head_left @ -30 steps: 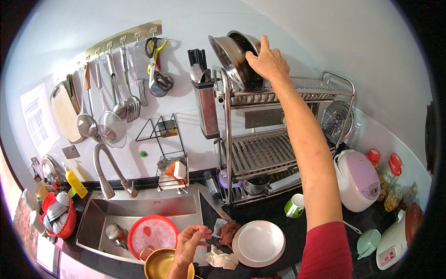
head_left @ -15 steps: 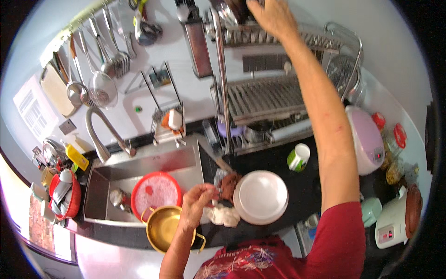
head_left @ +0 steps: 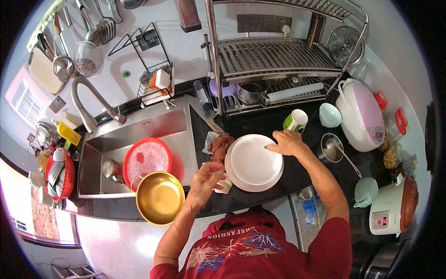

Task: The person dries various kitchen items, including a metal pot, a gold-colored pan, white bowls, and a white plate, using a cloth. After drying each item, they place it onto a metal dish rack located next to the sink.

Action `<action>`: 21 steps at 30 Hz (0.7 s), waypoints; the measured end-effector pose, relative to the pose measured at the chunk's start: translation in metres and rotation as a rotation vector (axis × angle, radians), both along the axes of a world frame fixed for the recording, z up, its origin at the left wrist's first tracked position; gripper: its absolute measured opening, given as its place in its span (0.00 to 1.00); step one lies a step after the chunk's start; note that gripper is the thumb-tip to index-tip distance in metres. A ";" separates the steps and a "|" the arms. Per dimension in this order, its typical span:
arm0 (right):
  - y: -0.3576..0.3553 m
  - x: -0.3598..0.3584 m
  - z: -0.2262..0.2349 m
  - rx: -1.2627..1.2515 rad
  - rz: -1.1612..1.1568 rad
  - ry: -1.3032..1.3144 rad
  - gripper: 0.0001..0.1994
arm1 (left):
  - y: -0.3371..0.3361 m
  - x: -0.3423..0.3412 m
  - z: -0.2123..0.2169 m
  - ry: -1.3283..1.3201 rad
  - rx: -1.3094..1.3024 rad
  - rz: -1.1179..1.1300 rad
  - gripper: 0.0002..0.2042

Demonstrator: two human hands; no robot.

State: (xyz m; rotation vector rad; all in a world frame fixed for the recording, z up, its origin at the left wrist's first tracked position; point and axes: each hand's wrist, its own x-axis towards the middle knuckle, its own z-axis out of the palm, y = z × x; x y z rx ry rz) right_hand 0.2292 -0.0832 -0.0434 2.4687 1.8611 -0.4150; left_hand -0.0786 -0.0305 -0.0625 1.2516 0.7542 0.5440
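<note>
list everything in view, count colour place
dishes: at least 2, white, centre
sink: 1, silver, left of centre
pan: 1, gold, sink's front edge
basin: 1, red, in sink
faucet: 1, silver, behind sink
dish rack: 1, silver, upper right
cup: 1, green and white, behind dishes
bowl stack: 1, pale blue, right of cup
cookers: 2, white with lilac or brown lids, right
utensils: several, mostly silver, left wall
bottle: 1, yellow, left of faucet
basket: 1, red, far left
left hand: 1, bare, beside pan
right hand: 1, bare, beside dishes
</note>
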 end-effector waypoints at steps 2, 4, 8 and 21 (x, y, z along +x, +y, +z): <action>-0.005 0.003 -0.016 -0.062 -0.149 0.237 0.22 | -0.006 0.002 -0.010 0.006 -0.016 -0.048 0.19; -0.008 0.009 -0.032 -0.023 -0.159 0.470 0.21 | -0.013 0.009 -0.019 0.035 -0.022 -0.054 0.22; -0.017 0.005 -0.040 0.063 -0.095 0.688 0.18 | -0.024 0.018 -0.021 0.085 -0.019 0.027 0.29; -0.036 0.004 -0.062 0.141 -0.250 0.634 0.19 | -0.023 0.024 -0.028 0.063 -0.010 0.044 0.27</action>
